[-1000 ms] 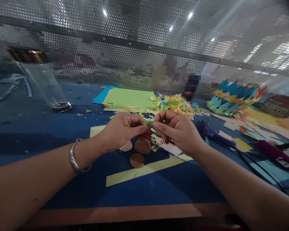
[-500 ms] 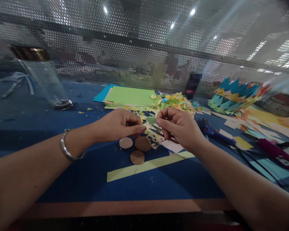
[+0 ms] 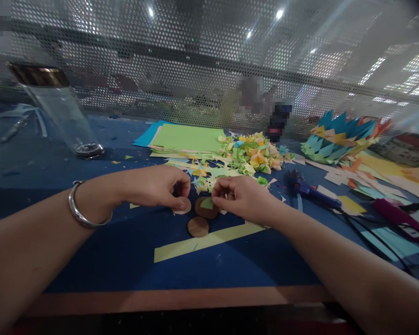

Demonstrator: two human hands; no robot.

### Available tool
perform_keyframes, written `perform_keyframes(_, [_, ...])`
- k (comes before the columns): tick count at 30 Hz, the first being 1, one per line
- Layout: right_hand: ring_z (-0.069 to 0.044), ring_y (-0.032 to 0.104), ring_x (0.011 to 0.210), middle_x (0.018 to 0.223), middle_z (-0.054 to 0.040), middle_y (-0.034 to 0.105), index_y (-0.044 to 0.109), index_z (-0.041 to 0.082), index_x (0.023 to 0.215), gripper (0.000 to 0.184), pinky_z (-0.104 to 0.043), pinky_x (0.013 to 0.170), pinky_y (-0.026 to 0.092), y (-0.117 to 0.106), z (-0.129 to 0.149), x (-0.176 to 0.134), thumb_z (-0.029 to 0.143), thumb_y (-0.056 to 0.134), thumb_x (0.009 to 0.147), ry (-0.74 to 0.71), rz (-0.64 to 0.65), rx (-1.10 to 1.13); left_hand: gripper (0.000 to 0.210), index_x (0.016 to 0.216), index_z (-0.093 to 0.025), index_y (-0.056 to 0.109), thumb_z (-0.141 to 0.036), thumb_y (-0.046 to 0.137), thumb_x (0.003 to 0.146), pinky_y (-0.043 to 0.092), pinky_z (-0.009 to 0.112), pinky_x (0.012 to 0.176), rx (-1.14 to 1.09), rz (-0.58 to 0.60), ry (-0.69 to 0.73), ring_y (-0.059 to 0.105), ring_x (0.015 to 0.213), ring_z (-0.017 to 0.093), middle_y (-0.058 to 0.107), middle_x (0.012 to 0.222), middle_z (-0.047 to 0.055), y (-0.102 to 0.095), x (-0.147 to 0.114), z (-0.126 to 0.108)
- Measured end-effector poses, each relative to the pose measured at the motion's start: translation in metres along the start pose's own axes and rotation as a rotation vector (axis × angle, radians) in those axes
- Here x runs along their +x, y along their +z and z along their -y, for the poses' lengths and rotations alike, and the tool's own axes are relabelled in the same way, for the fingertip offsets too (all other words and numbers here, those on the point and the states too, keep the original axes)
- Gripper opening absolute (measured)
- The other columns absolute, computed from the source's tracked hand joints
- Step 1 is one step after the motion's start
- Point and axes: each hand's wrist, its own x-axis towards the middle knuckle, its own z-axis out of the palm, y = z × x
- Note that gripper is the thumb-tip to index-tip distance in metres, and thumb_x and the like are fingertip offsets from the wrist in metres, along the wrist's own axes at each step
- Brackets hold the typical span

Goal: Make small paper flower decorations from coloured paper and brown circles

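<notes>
While right grip (image 3: 238, 199) is pinching green paper (image 3: 206, 203), left grip (image 3: 160, 187) is touching pale disc (image 3: 185, 206), hold unclear

The green paper is jutting leftward, partly hiding a brown disc (image 3: 204, 212). Scraps (image 3: 199, 172) are littering the blue desk (image 3: 118, 260), a perforated screen (image 3: 181, 86) standing behind.

A clear bottle (image 3: 67, 114) with a bronze-coloured cap (image 3: 38, 75) stands at the left of the blue tabletop (image 3: 122, 265). A perforated panel (image 3: 153, 86) spans the rear. Paper sheets (image 3: 188, 137), green uppermost, lie stacked before it. At the right, a blue corded tool (image 3: 314, 196) lies near a purple tool (image 3: 400, 217); a spiked paper ring (image 3: 342, 134) sits behind.
</notes>
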Motion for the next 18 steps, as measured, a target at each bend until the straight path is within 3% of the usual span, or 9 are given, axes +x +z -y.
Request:
perform_keyframes(4, [-0.011,0.053,0.057,0.064,0.0017,0.062,0.066,0.019,0.081,0.005,-0.023,0.052,0.033,0.004,-0.004,0.001,0.021,0.062,0.079,-0.052,-0.039,-0.066,0.014,0.081,-0.02,0.068,-0.033,0.067,0.077,0.037,0.024,0.055,-0.196,-0.06,0.07,0.059,0.064,0.016,0.069,0.072,0.002,-0.001,0.003,0.007])
perform_keyframes(10, [-0.01,0.05,0.055,0.068,0.0021,0.062,0.063,0.019,0.093,0.01,-0.024,0.053,0.033,0.006,-0.003,-0.001,0.023,0.06,0.085,-0.126,-0.15,-0.025,0.018,0.085,-0.02,0.07,-0.036,0.072,0.077,0.046,0.025,0.064,-0.681,-0.273,0.075,0.061,0.072,0.015,0.068,0.079,0.002,0.01,0.014,0.011])
perform_keyframes(14, [-0.009,0.049,0.058,0.076,0.0014,0.061,0.062,0.018,0.101,0.014,-0.024,0.058,0.037,0.005,0.001,-0.006,0.025,0.059,0.089,-0.241,-0.265,-0.025,0.021,0.096,-0.017,0.07,-0.031,0.072,0.08,0.047,0.023,0.065,-0.95,-0.277,0.072,0.061,0.073,0.012,0.069,0.088,0.004,0.021,0.019,0.003])
perform_keyframes(18, [-0.009,0.049,0.062,0.085,-0.0008,0.062,0.062,0.017,0.104,0.015,-0.024,0.061,0.039,0.006,0.003,-0.008,0.021,0.058,0.09,-0.346,-0.307,-0.082,0.024,0.1,-0.017,0.07,-0.031,0.073,0.08,0.051,0.029,0.083,-1.116,-0.252,0.064,0.065,0.085,0.013,0.072,0.097,0.006,0.027,0.02,-0.005])
